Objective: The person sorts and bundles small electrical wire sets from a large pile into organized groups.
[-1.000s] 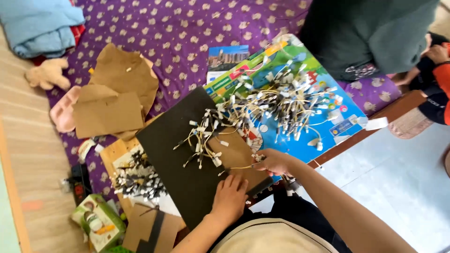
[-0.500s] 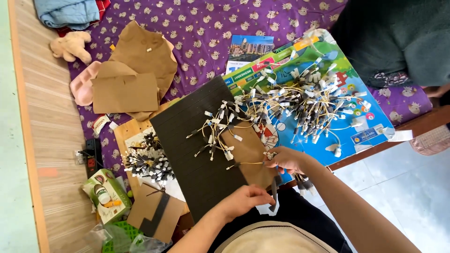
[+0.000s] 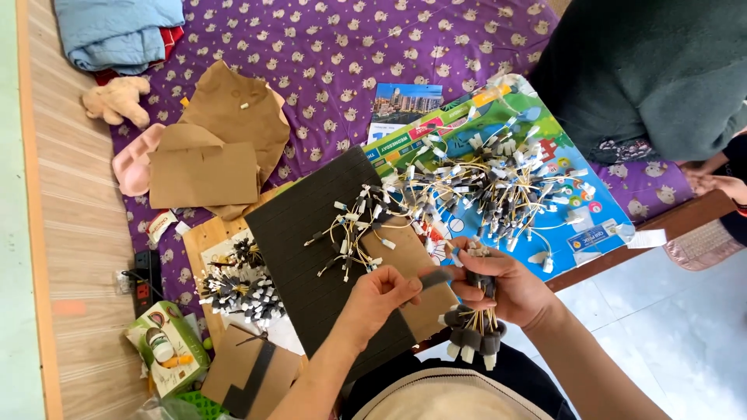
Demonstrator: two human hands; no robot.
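Observation:
My right hand (image 3: 506,286) grips a bundle of thin yellow wires with white plugs and grey foam sleeves (image 3: 471,336) that hangs below my fist. My left hand (image 3: 381,299) pinches a strip of dark grey foam tape (image 3: 437,276) that reaches to the bundle. Both hands hover over a brown cardboard piece (image 3: 412,268) lying on a black corrugated sheet (image 3: 307,241). A small loose heap of wires (image 3: 358,225) lies on the black sheet, and a big pile of wires (image 3: 498,187) covers a colourful printed board (image 3: 587,210).
A heap of finished foam-wrapped wires (image 3: 241,292) lies at the left on a wooden board. Brown paper scraps (image 3: 214,148), a plush toy (image 3: 117,99), folded clothes (image 3: 120,27), a green box (image 3: 167,346) and a power strip (image 3: 146,280) lie around. Another person in dark green (image 3: 654,70) sits at the upper right.
My hands lifted off the cardboard. The right hand now holds a wire bundle upright, and the left hand has taken hold of the foam strip. The camera view also shifted.

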